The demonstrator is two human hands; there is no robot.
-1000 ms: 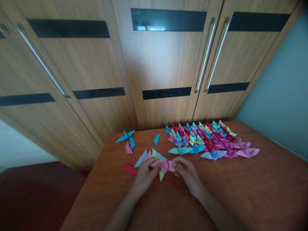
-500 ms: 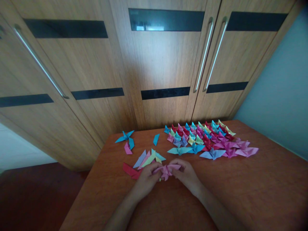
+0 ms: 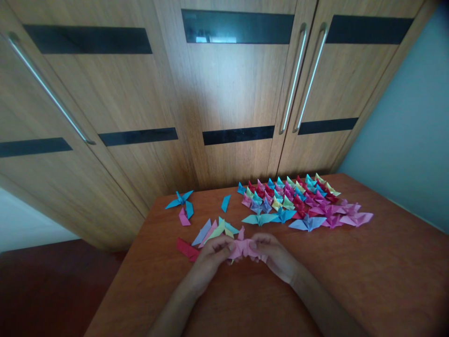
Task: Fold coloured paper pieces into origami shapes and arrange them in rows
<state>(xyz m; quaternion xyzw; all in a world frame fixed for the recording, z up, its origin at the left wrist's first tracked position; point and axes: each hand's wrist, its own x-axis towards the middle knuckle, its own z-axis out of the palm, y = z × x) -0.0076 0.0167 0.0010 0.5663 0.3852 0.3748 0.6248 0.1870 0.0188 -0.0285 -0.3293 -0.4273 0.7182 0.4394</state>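
My left hand point(image 3: 209, 258) and my right hand point(image 3: 274, 254) meet over the wooden table point(image 3: 351, 281), both pinched on a pink folded paper piece point(image 3: 242, 248) held between their fingertips. Just beyond the left hand lies a loose fan of folded paper strips point(image 3: 214, 229) in lilac, pink, yellow-green and teal. A red folded strip point(image 3: 187, 249) lies to the left of my left hand.
Many finished paper cranes point(image 3: 298, 201) in several colours are laid in rows at the table's back right. A blue crane point(image 3: 178, 199), a pink strip point(image 3: 184, 217) and a blue strip point(image 3: 225, 203) lie at the back left. Wooden wardrobe doors point(image 3: 228, 93) stand behind the table.
The pink piece has been turned and reshaped between my fingers, and both hands have shifted slightly nearer to me. The view has tilted a little.
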